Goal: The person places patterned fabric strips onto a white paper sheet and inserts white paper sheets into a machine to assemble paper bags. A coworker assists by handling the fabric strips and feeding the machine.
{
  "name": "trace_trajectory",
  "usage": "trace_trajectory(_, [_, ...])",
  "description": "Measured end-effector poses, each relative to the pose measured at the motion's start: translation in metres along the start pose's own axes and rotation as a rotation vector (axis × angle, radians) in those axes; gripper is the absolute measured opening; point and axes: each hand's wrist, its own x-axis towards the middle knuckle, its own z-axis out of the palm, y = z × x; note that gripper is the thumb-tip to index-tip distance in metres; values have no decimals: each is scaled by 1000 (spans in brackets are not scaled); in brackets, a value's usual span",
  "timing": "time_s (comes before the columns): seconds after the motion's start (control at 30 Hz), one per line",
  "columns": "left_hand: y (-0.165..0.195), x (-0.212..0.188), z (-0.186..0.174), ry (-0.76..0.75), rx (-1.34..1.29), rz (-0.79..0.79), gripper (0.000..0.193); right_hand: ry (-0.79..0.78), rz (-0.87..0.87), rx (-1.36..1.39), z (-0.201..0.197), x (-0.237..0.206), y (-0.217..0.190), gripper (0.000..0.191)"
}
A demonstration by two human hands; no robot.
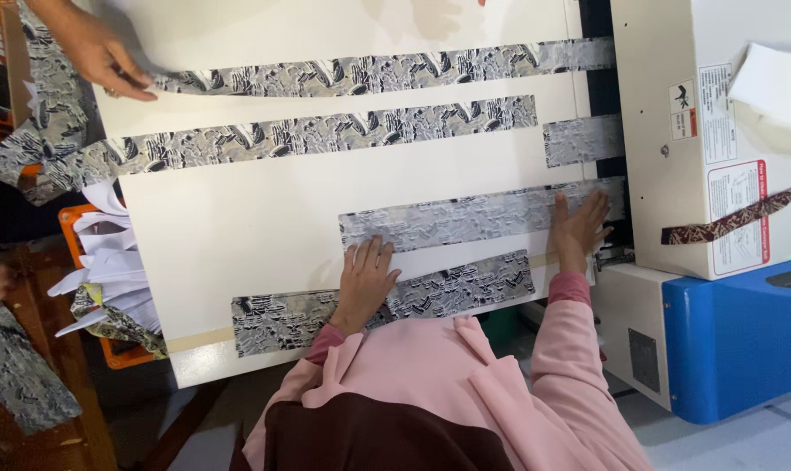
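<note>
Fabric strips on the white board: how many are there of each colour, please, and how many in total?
Dark black-and-grey printed strips: 3
Pale grey strips: 2
Total: 5

Looks like a garment or textile workshop. Shown by a white feeding table (pixel 265 218) covered with long strips of patterned fabric (pixel 326 131), a white and blue pressing machine (pixel 718 218) beside it, and an orange crate (pixel 108 288) holding cut pieces.
</note>
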Motion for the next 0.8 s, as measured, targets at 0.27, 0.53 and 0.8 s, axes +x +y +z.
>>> trace_trajectory(0.27, [10, 10, -2, -25, 15, 35, 65, 42, 23, -25, -3, 0, 0, 106])
trace_trajectory(0.53, [14, 15, 0, -21, -11, 73, 63, 65, 25, -20, 2, 8, 11, 106])
trace_trajectory(0.8, [13, 5, 5, 1, -311, 68, 45, 223, -450, 88, 20, -46, -20, 84])
